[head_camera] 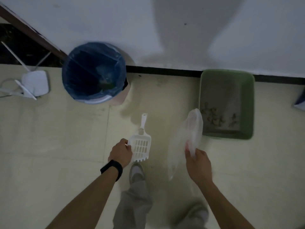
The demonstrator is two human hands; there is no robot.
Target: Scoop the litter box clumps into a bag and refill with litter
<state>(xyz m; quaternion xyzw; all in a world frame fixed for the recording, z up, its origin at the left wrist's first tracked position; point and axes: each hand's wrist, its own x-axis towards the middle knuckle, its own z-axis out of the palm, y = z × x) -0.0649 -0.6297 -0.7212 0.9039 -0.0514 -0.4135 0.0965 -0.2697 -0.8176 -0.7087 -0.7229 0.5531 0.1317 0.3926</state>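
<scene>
At ten o'clock a round bin [72, 63] lined with blue plastic stands against the white wall [148, 22], with some rubbish at its bottom. At nine o'clock a white router [35, 83] with thin antennas sits on the cream floor tiles [57, 129]. A black skirting strip [165, 71] runs along the wall's foot. My grey shoe [136, 172] shows at six o'clock.

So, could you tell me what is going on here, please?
A person stands over a tiled floor, about to clean a cat's litter box. The left hand grips a white slotted scoop by the edge of its head, handle pointing away. The right hand holds a clear plastic bag, which hangs loose. The green litter box sits by the wall with clumps in it; no scooping has begun. A blue-lined bin stands to the left.
</scene>
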